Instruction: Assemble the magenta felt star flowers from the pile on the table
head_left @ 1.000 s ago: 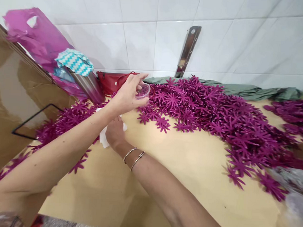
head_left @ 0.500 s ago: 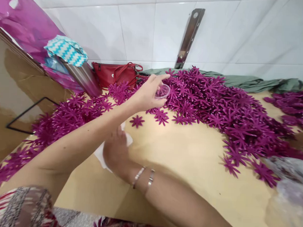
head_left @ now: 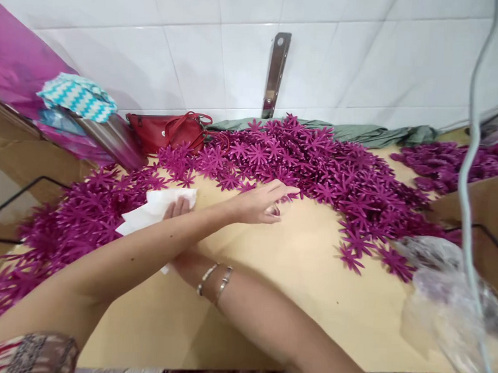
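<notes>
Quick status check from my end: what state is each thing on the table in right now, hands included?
left hand: low over the table edge of the flowers, closed around a small clear cup
right hand: on the white tissue, partly hidden
purple flowers: loose, heaped
red bag: lying closed
clear plastic bag: crumpled

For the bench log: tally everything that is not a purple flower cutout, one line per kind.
Red handbag: 1
White tissue: 1
Metal bracket on the wall: 1
Green cloth: 1
Clear plastic bag: 1
Wrist bangles: 2
Total: 7
</notes>
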`<state>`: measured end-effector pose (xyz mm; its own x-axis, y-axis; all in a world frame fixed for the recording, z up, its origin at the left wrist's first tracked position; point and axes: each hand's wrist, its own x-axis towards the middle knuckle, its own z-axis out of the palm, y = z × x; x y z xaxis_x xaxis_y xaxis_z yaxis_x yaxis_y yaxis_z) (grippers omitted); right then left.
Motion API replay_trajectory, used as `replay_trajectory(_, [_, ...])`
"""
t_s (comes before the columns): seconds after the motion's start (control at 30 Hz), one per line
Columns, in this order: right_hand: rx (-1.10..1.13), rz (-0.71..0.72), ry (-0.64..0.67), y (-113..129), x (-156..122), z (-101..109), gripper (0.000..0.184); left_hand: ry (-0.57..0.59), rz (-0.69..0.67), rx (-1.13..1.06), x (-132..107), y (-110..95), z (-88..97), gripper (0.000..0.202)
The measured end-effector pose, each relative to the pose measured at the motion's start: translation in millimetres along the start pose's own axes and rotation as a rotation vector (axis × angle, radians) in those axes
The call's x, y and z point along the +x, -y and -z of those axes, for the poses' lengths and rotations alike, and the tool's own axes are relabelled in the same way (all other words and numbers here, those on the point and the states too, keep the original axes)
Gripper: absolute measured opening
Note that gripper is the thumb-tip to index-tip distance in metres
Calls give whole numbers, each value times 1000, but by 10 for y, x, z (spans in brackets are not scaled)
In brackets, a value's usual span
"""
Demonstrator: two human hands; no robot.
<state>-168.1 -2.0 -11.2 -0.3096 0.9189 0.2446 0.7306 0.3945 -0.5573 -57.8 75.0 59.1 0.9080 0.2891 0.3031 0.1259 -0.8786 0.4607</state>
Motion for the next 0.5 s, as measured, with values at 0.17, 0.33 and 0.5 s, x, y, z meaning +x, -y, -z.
replay_trajectory(0.17, [21, 44, 8, 161, 403, 115, 43, -9, 1, -25, 75, 17, -21, 86])
replay_trajectory(0.33, [57, 226, 57, -236, -399, 509, 51, -179, 41, 89, -480, -154, 672, 84])
replay_trajectory(0.5, [-69, 154, 232, -448, -1034, 641, 64, -852, 439, 245, -1287, -610, 1080, 39])
